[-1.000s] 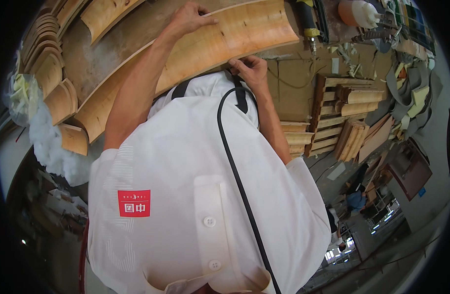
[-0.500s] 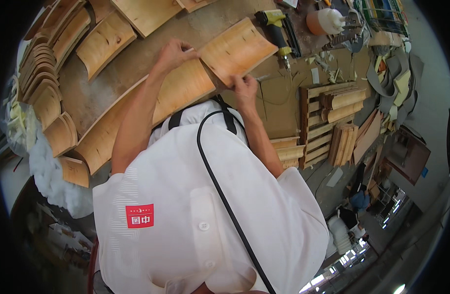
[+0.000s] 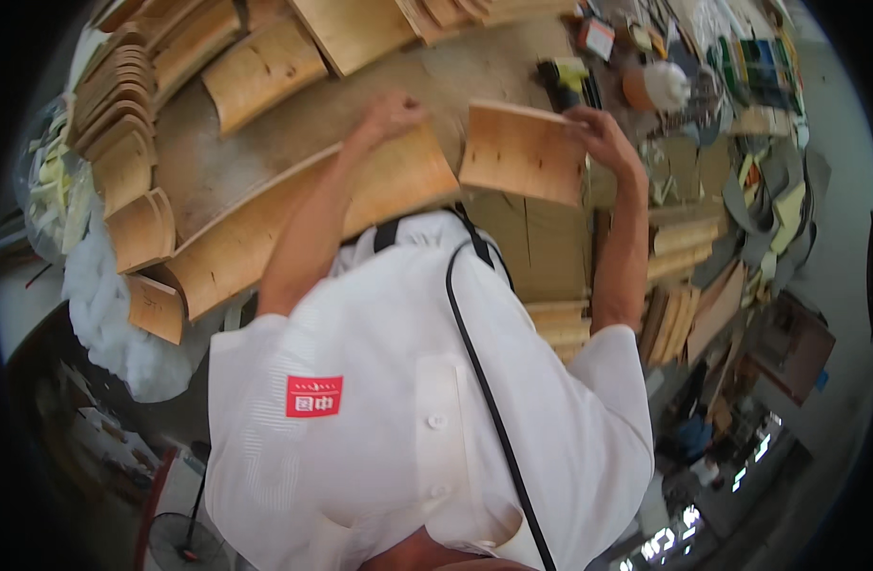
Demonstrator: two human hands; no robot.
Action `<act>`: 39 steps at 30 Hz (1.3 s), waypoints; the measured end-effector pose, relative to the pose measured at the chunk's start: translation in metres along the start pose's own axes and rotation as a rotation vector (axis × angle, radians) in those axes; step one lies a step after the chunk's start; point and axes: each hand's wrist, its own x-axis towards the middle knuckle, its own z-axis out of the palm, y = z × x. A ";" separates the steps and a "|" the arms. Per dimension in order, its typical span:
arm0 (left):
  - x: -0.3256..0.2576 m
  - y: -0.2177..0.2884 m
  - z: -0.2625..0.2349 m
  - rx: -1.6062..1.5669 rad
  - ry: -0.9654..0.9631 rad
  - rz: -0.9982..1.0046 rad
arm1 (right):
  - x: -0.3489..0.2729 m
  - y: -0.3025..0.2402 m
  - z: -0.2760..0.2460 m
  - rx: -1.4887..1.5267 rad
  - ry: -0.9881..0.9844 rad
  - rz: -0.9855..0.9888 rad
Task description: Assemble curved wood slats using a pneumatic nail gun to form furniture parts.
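Note:
A short curved plywood piece (image 3: 520,157) is raised and tilted just right of a long curved plywood panel (image 3: 235,249). My right hand (image 3: 603,138) grips the short piece at its upper right corner, fingers wrapped over the edge. The long panel lies along the front of the bench, close to my body. Over its far edge, near the right end, my left hand (image 3: 391,116) is closed and slightly blurred; whatever is in its fingers does not show. A gap separates the short piece from the long panel.
Curved plywood pieces (image 3: 122,162) are stacked at the left, with more along the back. A black-and-yellow air tool (image 3: 569,81) and a bottle of orange liquid (image 3: 657,88) stand behind my right hand. White stuffing (image 3: 117,324) hangs at the left edge. Wood stacks (image 3: 684,238) sit at the right.
The short curved piece has been lifted and turned, away from the long panel's end. My right hand has moved up and right to its far corner. The whole view has shifted.

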 end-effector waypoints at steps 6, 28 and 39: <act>-0.004 0.006 0.004 0.000 0.119 0.048 | 0.034 -0.049 -0.030 -0.261 -0.067 -0.083; -0.009 0.011 0.006 -0.009 0.202 0.089 | 0.188 -0.105 0.086 0.149 0.719 -0.173; 0.058 -0.037 0.066 -0.252 0.263 0.190 | 0.238 -0.194 0.272 1.142 -0.185 0.747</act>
